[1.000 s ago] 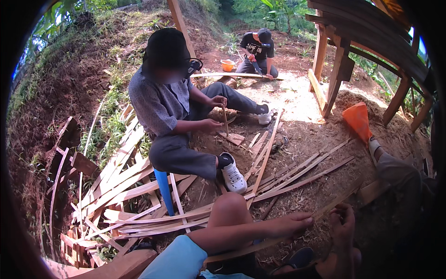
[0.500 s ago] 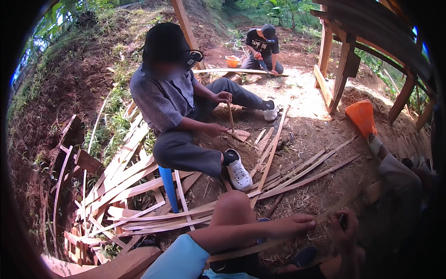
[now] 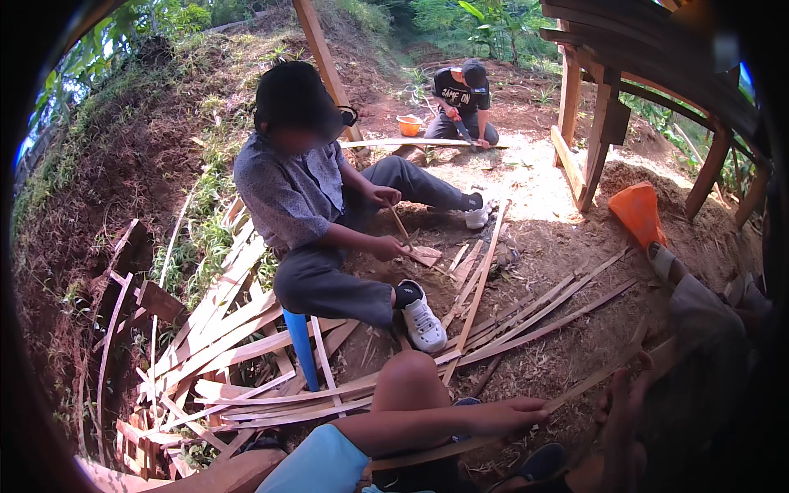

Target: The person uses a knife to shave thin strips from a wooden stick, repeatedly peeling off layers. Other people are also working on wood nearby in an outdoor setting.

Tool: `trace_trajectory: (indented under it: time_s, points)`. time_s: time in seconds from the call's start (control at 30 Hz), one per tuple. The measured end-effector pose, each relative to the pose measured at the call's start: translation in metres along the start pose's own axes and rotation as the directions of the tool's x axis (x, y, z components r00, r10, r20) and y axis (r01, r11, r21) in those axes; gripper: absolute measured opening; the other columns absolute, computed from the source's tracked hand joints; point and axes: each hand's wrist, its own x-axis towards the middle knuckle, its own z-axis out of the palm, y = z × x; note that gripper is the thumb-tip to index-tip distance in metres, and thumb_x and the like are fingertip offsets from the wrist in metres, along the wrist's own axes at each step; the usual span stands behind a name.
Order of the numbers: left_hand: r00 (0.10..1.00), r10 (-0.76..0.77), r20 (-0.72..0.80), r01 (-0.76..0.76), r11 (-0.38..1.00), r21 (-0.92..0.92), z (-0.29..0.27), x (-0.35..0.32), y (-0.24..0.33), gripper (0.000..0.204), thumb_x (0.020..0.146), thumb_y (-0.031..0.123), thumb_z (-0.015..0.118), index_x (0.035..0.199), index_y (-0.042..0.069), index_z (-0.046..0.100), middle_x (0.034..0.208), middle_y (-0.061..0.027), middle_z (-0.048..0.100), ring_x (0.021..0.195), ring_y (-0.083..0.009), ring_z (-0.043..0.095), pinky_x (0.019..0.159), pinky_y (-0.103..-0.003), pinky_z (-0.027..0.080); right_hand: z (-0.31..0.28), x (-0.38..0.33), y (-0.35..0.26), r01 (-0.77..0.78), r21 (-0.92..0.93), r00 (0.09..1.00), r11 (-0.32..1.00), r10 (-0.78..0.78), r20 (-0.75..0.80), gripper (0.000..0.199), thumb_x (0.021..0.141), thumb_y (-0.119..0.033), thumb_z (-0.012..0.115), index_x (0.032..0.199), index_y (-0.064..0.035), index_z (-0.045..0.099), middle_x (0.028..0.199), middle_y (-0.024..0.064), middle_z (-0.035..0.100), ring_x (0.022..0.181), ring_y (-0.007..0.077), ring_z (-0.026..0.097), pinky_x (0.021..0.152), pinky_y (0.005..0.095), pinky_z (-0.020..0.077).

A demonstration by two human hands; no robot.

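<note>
My left hand [image 3: 519, 416], reaching across over my bent knee, is closed on a long, thin wooden strip [image 3: 593, 380]. One end of the strip slants up to the right, and the other runs back under my forearm toward the lower left. Beside the strip, in deep shadow, is my right hand [image 3: 626, 396]. Its fingers look curled, and what they hold is too dark to make out.
Across from me a seated person [image 3: 288, 181] holds a thin stick over a wood piece [image 3: 426, 255]. Farther back, a kneeling person [image 3: 464, 103] works a saw on a board [image 3: 407, 143]. Wooden strips [image 3: 271, 394] lie piled left. An orange boot [image 3: 639, 212] is at right.
My right hand has moved slightly right and up along the strip, and the dark object seen in it earlier no longer shows clearly. My left hand keeps its hold, slightly lower.
</note>
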Motion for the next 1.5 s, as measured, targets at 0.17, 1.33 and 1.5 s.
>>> trace_trajectory:
  time_s: [0.17,1.33,1.5]
  points:
    - [0.973,-0.194,-0.123,0.198,0.980,0.027,0.008,-0.003,0.008,0.032,0.096,0.040,0.036,0.104,0.010,0.045,0.063,0.0014,0.044,0.051,-0.0084,0.047,0.044,-0.024,0.040,0.000,0.027,-0.001,-0.389,0.304,0.921,0.869,0.370,0.123,0.021,0.091,-0.019,0.052,0.108,-0.0115,0.043,0.069,-0.0023,0.039,0.047,0.0035,0.038,0.034,0.0185,0.0283]
    - [0.836,0.283,-0.471,-0.182,0.952,0.248,0.018,0.053,0.026,0.038,0.089,0.037,0.047,0.078,0.002,0.057,0.074,-0.0078,0.056,0.070,-0.0180,0.056,0.062,-0.031,0.044,-0.087,0.023,0.020,-0.315,0.296,0.940,0.902,0.253,0.230,0.011,0.092,-0.016,0.051,0.097,-0.0064,0.051,0.077,0.0026,0.050,0.050,0.0047,0.041,0.037,0.0190,0.0285]
    - [0.812,0.301,-0.499,-0.181,0.944,0.276,0.011,0.054,0.026,0.036,0.089,0.035,0.048,0.079,0.002,0.057,0.074,-0.0082,0.056,0.070,-0.0186,0.056,0.063,-0.031,0.045,-0.082,0.027,0.021,-0.324,0.288,0.936,0.901,0.260,0.239,0.011,0.092,-0.015,0.049,0.096,-0.0059,0.052,0.065,-0.0006,0.045,0.046,0.0039,0.039,0.038,0.0190,0.0282]
